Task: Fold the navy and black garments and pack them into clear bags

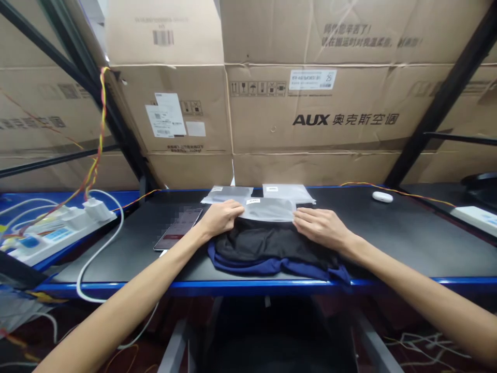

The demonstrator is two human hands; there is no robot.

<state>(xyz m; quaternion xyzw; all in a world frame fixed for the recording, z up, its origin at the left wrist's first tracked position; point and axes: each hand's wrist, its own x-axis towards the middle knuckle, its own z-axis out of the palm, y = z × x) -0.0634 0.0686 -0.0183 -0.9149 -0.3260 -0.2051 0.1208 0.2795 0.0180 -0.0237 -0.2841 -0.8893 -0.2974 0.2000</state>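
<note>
Between my hands is a translucent plastic bag (267, 209) with a small white label near its far edge. My left hand (222, 216) is closed on the bag's left side, and my right hand (319, 226) pinches its right side. Below the bag, toward me, lies a folded black cloth (267, 243). Dark blue cloth (248, 266) shows along its front edge, close to the table's rim. Part of the cloth is hidden under the bag and my hands. Two more labelled plastic bags, one at left (228, 194) and one at right (288, 192), lie just behind.
A phone (178, 230) lies left of my left hand. A power strip (62, 233) with white cables is at far left. A white earbud case (382, 197) and another power strip (477, 219) are at right. Cardboard boxes (310, 140) stand behind the black tabletop (411, 238).
</note>
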